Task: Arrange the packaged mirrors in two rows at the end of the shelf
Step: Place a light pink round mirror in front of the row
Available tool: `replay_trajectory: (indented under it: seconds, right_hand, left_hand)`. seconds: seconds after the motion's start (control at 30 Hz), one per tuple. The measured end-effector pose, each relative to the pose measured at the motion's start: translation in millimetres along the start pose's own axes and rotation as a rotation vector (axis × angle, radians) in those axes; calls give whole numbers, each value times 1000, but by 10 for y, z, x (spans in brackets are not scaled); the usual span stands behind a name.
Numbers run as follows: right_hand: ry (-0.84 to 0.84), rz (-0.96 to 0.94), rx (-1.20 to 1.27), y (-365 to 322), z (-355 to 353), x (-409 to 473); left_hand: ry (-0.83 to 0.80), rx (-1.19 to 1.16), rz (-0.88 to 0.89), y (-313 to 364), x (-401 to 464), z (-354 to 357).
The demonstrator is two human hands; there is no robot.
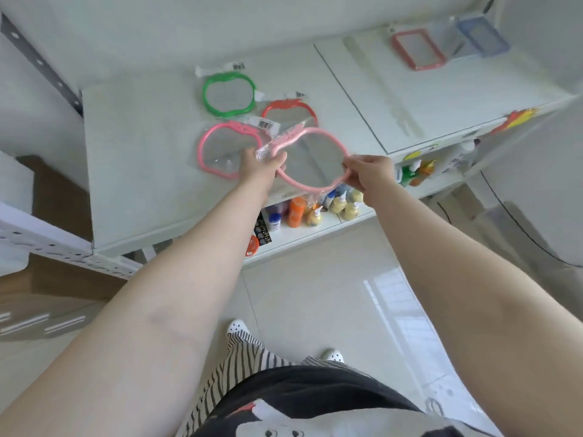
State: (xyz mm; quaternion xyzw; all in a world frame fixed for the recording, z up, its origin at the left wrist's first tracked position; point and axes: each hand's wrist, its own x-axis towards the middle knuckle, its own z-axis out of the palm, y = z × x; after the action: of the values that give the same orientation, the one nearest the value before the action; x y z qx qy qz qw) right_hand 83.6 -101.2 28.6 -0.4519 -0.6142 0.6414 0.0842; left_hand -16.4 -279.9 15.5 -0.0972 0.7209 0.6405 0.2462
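Note:
Both hands hold a light pink apple-shaped packaged mirror (310, 159) just above the front of the white shelf top (138, 171). My left hand (262, 164) grips its stem end and my right hand (367, 173) pinches its right rim. Three more packaged mirrors lie on the shelf: a green one (228, 94) at the back, an orange-red one (288, 111) to its right, partly covered by the held mirror, and a hot pink one (220, 149) in front of the green one.
Two rectangular framed mirrors, red (418, 50) and blue (482, 36), lie far right on the adjoining shelf panel. Bottles (315, 209) stand on the lower shelf under the front edge. A perforated metal rack (47, 244) and cardboard boxes are at the left.

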Motion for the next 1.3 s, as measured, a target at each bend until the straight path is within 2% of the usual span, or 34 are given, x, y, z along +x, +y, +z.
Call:
replay_trajectory:
  seconds: [0.1,0.2,0.27,0.43,0.57,0.97,1.3]
  right_hand:
    - [101,30,69,113,-501,30]
    - [164,83,155,235,-932,45]
    - [157,112,225,275,-1220,41]
    - [44,90,418,317,-1923,61]
    - [36,70,503,235,-2232,145]
    - [329,76,424,-217,-2863,971]
    - [422,109,376,-369,-3410,1559]
  left_hand:
    - [-69,-44,-177,-127,-268,571]
    - [-185,-107,-263,-276,-481,985]
    - [-250,-143,-237,-334,-563,1218]
    - [-269,-140,-172,-249,-743,1789]
    - [-268,-96,-157,-95,-707,2176]
    - [-388,12,-145,428,-226,3477]
    - [-408,73,-135,535,52,4388]
